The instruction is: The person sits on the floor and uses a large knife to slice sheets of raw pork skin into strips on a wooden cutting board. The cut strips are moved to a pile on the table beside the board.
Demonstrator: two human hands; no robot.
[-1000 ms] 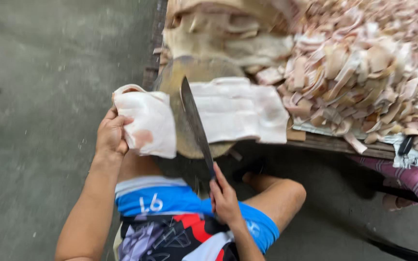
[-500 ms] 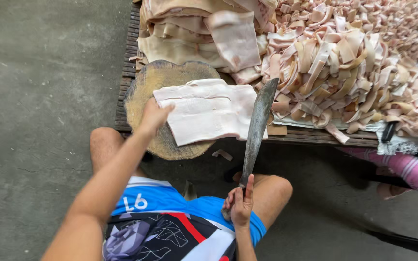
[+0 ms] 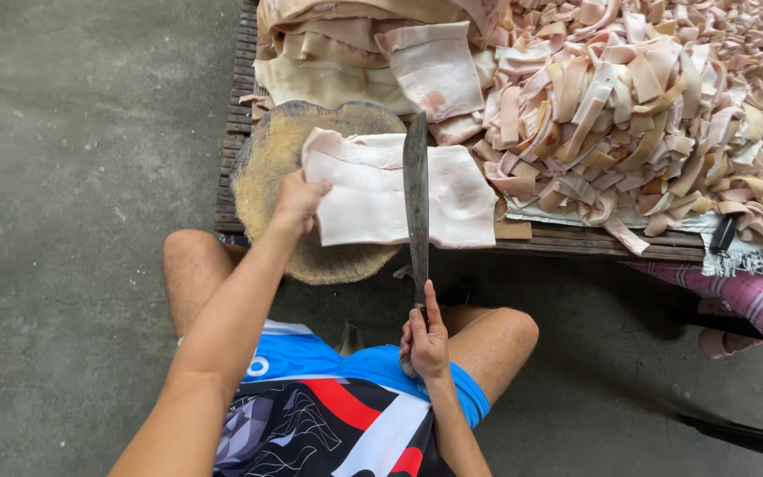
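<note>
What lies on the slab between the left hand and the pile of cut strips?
In the head view, the cleaver blade stands across the pale slab, between left hand and strip pile.

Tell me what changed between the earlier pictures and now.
The left hand spread the folded pale slab flat on the round chopping block. The cleaver, kept in the right hand, swung from the left to over the slab. The strip pile stayed.

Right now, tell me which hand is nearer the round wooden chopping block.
Left. The left hand presses the pale skin sheet lying on the chopping block. The right hand grips the cleaver handle below the bench edge, apart from the block.
</note>
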